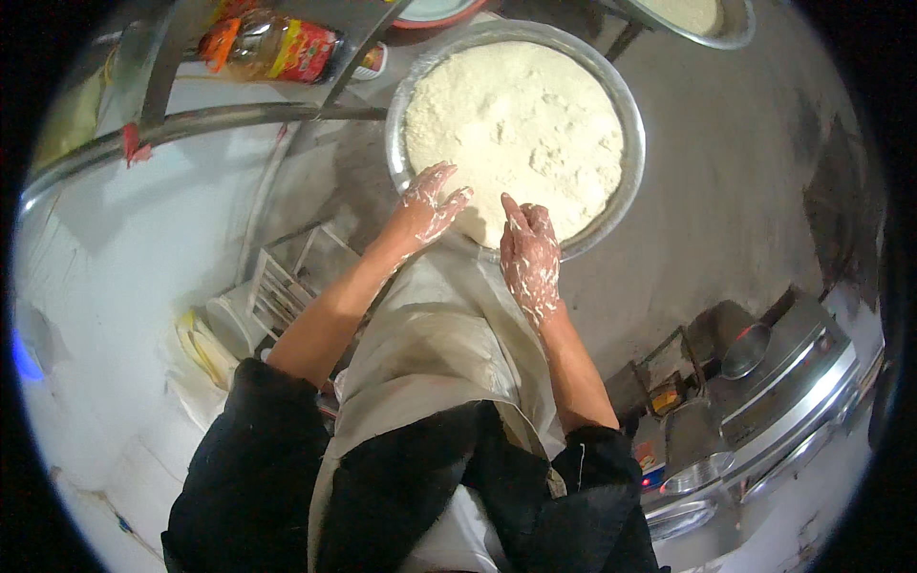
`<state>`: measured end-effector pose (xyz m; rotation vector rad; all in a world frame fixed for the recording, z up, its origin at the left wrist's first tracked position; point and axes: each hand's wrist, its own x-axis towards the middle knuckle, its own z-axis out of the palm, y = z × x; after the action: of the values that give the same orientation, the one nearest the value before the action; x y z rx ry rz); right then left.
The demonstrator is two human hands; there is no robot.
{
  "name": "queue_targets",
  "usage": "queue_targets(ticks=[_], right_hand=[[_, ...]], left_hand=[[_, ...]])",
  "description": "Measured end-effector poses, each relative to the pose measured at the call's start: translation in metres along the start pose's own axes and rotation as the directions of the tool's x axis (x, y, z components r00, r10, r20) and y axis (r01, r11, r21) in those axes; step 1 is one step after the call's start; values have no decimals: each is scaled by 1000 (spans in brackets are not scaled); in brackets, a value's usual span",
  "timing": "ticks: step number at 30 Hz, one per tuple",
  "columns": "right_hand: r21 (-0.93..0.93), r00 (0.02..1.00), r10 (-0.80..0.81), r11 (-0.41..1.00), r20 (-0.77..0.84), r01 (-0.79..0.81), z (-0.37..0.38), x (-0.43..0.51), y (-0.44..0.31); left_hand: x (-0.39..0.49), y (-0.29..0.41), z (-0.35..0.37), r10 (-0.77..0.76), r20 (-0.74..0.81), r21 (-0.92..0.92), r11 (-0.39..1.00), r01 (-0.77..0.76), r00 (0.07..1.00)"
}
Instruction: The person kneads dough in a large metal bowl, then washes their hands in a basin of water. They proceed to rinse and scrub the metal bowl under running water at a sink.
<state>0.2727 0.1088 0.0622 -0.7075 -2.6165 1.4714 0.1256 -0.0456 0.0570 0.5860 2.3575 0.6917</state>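
Observation:
A large round metal basin [632,143] stands before me, filled nearly to its rim with pale flour or a crumbly flour mixture [501,107]. Clumps and small hollows mark its surface. My left hand [433,204] hovers over the near left rim, thumb and fingers apart, nothing in it. At the near edge, right of centre, is my right hand [531,251], its fingers partly curled and pointing into the basin; its palm is hidden, and no object shows in it. Wet white dough sticks to both hands. A pale apron [444,322] reaches up to the basin's near side.
A metal shelf frame [258,114] at upper left carries a labelled plastic bottle [286,46]. Another metal bowl [745,29] with pale contents sits at top right. Lower left are a white rack [276,286] and a bucket [233,319]. Metal kitchen equipment [788,365] stands lower right.

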Motion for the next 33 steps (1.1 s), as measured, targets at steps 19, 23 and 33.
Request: queue_targets(ticks=[19,23,33], right_hand=[[-262,938,-339,901,75,347,65,15,-66],[-348,974,-221,910,57,227,82,23,-36],[-317,957,-75,934,281,167,102,26,45]], left_hand=[[12,-41,10,-457,210,-784,449,428,864],[5,-58,18,-478,92,-705,589,396,874],[-11,-83,1,-234,-120,-691,718,88,965]])
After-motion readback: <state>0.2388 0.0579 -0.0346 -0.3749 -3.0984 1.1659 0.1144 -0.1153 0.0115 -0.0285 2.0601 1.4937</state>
